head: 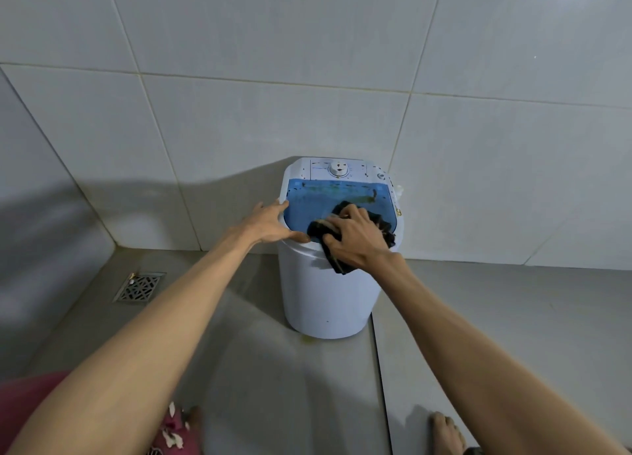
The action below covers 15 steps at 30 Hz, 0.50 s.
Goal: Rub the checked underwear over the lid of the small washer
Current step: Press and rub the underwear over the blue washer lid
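A small white washer (pixel 325 300) stands on the floor against the tiled wall. Its blue see-through lid (pixel 307 205) is shut and speckled with dark dirt. My right hand (pixel 355 239) presses the dark checked underwear (pixel 383 227) onto the near right part of the lid; the bunched cloth hangs a little over the front rim. My left hand (pixel 270 223) rests on the washer's left rim, fingers spread, thumb on the front edge of the lid.
A white control panel with a round dial (pixel 338 169) sits behind the lid. A metal floor drain (pixel 140 287) lies to the left. Grey tiled walls meet in a corner on the left. My bare foot (pixel 444 430) is at the bottom right.
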Motion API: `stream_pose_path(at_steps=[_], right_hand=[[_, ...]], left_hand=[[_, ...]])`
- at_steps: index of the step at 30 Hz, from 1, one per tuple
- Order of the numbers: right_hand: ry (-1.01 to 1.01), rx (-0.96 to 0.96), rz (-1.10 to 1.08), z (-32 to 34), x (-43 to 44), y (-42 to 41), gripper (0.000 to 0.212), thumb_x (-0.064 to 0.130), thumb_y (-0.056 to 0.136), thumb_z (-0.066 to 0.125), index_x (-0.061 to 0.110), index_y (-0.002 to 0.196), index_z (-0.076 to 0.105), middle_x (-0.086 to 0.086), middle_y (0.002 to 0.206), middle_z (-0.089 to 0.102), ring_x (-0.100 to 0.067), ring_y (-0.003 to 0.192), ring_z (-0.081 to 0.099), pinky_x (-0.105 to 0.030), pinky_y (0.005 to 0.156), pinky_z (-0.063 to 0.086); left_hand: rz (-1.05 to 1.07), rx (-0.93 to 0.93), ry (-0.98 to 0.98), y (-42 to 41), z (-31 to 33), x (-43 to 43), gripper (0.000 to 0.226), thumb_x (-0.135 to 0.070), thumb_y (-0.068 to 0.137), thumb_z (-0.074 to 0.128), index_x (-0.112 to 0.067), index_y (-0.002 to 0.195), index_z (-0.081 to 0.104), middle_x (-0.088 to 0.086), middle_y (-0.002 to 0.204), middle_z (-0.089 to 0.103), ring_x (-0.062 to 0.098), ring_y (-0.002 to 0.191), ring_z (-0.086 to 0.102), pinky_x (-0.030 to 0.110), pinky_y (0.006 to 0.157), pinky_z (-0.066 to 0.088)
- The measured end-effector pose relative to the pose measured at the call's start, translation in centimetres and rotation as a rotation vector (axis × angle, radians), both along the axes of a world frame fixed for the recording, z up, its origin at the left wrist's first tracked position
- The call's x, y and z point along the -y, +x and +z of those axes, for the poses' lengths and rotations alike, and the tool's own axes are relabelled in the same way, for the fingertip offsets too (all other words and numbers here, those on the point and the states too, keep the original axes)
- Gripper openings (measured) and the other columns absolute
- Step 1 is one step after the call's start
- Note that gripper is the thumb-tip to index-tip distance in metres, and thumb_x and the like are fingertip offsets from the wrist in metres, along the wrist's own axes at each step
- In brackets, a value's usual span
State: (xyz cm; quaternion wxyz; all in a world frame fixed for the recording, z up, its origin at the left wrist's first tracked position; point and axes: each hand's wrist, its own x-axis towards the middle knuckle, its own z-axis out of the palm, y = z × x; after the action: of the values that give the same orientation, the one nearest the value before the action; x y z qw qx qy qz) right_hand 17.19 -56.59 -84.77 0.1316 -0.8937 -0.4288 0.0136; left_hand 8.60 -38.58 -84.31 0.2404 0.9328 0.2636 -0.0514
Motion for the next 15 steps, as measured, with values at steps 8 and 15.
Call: stream_pose_path(at_steps=[8, 15], right_hand=[[0.127, -0.166, -0.090, 1.0, 0.1, 1.5, 0.047, 0.057, 0.096, 0.037, 0.014, 0.105, 0.054, -0.006, 0.109, 0.058, -0.024, 0.100, 0.053, -0.038, 0.083, 0.046], [0.006, -0.084, -0.098, 1.3, 1.3, 2.7, 0.036, 0.018, 0.091, 0.055, 0.011, 0.126, 0.058, -0.009, 0.130, 0.048, -0.029, 0.120, 0.048, -0.039, 0.100, 0.044]], left_hand=[[-0.044, 0.015, 0.009, -0.3, 0.0, -0.3, 0.118, -0.082, 0.059, 0.066, -0.028, 0.155, 0.024, 0.006, 0.153, 0.039, 0.033, 0.141, 0.029, 0.054, 0.111, 0.033], [-0.038, 0.013, 0.015, 0.3, -1.0, -1.3, 0.142, -0.098, 0.033, 0.052, -0.030, 0.154, 0.027, 0.004, 0.150, 0.043, 0.034, 0.138, 0.036, 0.056, 0.107, 0.038]])
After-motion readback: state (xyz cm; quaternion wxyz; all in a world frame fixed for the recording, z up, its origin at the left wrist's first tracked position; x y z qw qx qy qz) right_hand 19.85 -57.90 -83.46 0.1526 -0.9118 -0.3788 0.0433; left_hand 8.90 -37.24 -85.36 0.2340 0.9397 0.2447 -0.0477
